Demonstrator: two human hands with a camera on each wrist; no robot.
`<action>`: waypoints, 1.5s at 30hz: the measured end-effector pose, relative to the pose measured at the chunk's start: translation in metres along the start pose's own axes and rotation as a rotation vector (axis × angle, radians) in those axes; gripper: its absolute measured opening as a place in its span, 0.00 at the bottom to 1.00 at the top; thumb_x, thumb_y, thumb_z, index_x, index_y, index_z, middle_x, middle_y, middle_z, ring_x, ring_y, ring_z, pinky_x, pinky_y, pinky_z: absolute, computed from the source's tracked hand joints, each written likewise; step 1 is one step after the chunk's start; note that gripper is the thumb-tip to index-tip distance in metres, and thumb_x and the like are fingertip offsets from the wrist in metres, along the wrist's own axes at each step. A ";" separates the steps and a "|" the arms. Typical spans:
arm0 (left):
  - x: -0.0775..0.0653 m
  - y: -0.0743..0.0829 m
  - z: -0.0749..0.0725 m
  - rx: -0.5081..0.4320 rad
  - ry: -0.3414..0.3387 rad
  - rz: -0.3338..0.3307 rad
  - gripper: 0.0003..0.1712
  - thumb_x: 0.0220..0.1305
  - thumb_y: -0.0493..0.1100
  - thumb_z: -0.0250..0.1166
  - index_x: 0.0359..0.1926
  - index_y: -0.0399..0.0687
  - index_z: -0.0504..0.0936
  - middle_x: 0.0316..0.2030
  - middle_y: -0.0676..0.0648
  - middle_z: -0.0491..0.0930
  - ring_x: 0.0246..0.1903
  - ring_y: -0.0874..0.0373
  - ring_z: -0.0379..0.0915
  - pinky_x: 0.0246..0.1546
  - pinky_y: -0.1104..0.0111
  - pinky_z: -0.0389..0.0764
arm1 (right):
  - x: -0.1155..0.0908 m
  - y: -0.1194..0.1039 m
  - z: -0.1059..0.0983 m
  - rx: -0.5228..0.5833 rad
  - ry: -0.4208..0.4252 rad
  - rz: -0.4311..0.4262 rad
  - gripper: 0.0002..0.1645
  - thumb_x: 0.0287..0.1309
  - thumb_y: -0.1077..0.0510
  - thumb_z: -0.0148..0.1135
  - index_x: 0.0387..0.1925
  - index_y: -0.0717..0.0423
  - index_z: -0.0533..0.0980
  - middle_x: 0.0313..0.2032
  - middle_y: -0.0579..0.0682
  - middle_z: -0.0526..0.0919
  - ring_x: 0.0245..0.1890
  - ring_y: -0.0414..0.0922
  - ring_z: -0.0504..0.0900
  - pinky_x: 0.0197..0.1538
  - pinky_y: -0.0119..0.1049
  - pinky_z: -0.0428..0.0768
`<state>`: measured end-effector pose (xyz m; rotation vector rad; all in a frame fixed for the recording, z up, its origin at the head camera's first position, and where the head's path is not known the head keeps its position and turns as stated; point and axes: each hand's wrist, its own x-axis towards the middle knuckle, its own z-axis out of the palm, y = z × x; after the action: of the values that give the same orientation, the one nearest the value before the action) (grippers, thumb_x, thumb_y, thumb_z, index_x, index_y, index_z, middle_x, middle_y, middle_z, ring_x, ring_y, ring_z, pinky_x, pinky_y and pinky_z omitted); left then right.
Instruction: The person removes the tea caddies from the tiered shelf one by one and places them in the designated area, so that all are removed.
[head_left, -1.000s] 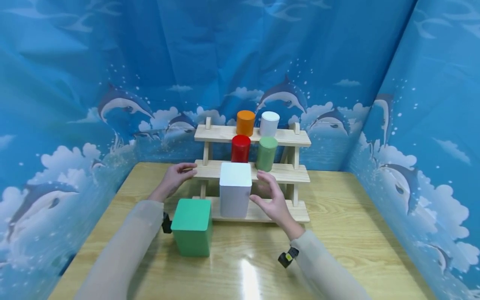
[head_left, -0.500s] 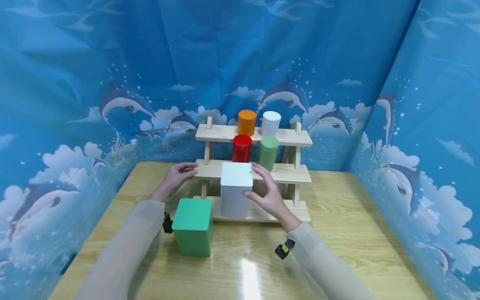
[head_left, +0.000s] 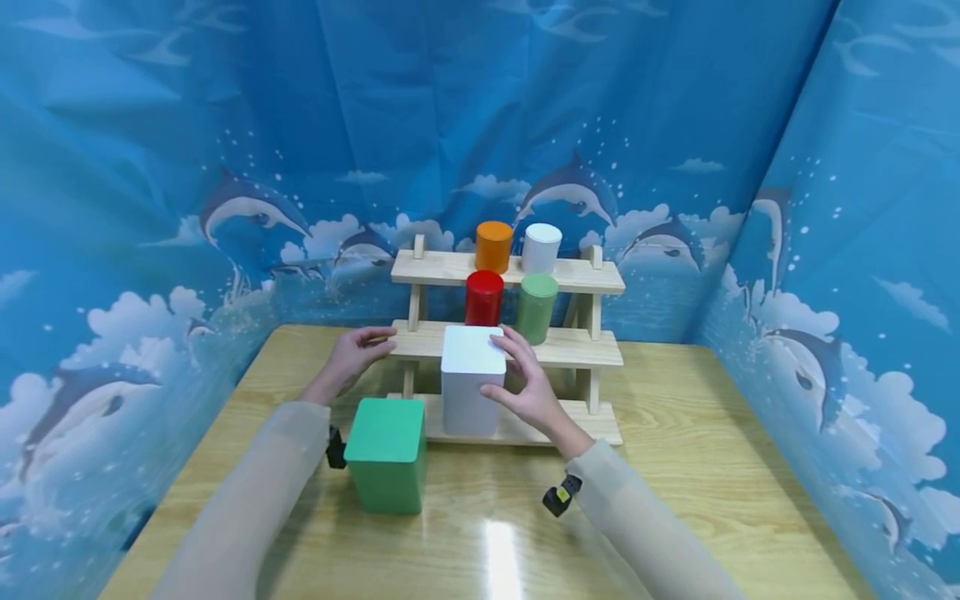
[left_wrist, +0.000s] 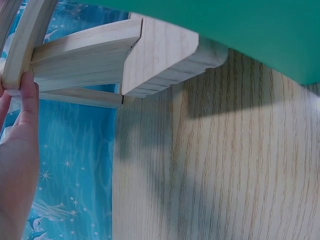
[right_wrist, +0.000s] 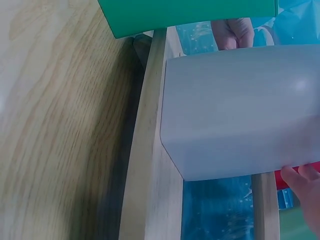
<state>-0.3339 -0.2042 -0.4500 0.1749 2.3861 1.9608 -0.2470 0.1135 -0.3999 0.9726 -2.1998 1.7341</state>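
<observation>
A tall white box (head_left: 471,379) stands upright on the lowest tier of a wooden three-tier shelf (head_left: 600,354). My right hand (head_left: 531,392) is at its right side, thumb on the side face and fingers at the top right edge. In the right wrist view, fingertips (right_wrist: 295,175) touch the white box close to the red can. With thumb and fingers, my left hand (head_left: 351,358) pinches the left end of the middle tier; the left wrist view shows this board end (left_wrist: 17,75) between them. A green box (head_left: 385,454) stands on the table beside the left forearm.
An orange can (head_left: 492,246) and a white can (head_left: 541,247) stand on the top tier. On the middle tier are a red can (head_left: 483,298) and a light green can (head_left: 536,308). Blue dolphin-print curtains (head_left: 247,204) border the wooden table (head_left: 645,467).
My right hand has moved left, from beside the white box to its right side and top edge. The left hand, both boxes and the cans are in the same places.
</observation>
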 end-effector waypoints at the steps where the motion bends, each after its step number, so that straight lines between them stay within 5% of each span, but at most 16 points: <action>1: 0.000 0.000 0.000 -0.001 0.002 0.000 0.27 0.59 0.50 0.66 0.56 0.42 0.75 0.57 0.42 0.71 0.54 0.50 0.69 0.54 0.54 0.71 | 0.000 0.000 0.001 0.003 -0.002 0.003 0.38 0.48 0.72 0.66 0.62 0.68 0.62 0.68 0.64 0.49 0.66 0.57 0.54 0.61 0.56 0.64; 20: -0.001 -0.004 0.000 -0.024 -0.007 0.006 0.28 0.59 0.50 0.66 0.57 0.41 0.74 0.56 0.42 0.72 0.54 0.50 0.70 0.53 0.57 0.74 | -0.003 0.002 0.005 -0.030 0.015 0.025 0.33 0.48 0.69 0.66 0.57 0.63 0.66 0.68 0.58 0.51 0.65 0.54 0.55 0.60 0.51 0.67; 32: 0.000 -0.002 0.001 -0.036 0.001 0.021 0.28 0.60 0.49 0.65 0.57 0.40 0.74 0.57 0.40 0.71 0.54 0.49 0.69 0.54 0.54 0.72 | -0.011 0.001 0.007 -0.004 0.029 -0.041 0.33 0.44 0.72 0.68 0.54 0.66 0.67 0.64 0.64 0.55 0.58 0.57 0.65 0.56 0.55 0.70; 40: -0.002 -0.004 0.000 -0.012 -0.010 0.017 0.29 0.60 0.51 0.64 0.58 0.41 0.73 0.58 0.40 0.70 0.55 0.50 0.68 0.56 0.50 0.69 | -0.022 -0.003 0.008 -0.032 0.044 -0.069 0.34 0.39 0.73 0.71 0.51 0.67 0.68 0.63 0.64 0.55 0.56 0.56 0.66 0.55 0.45 0.74; 45: -0.001 -0.003 0.000 -0.031 -0.015 0.019 0.29 0.59 0.51 0.65 0.58 0.41 0.73 0.58 0.41 0.70 0.55 0.49 0.68 0.56 0.50 0.69 | -0.027 -0.009 0.007 -0.020 0.028 -0.060 0.34 0.39 0.74 0.71 0.51 0.67 0.68 0.62 0.66 0.55 0.55 0.54 0.67 0.51 0.50 0.75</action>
<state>-0.3334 -0.2050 -0.4532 0.2109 2.3513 1.9961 -0.2186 0.1162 -0.4084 0.9930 -2.1448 1.6860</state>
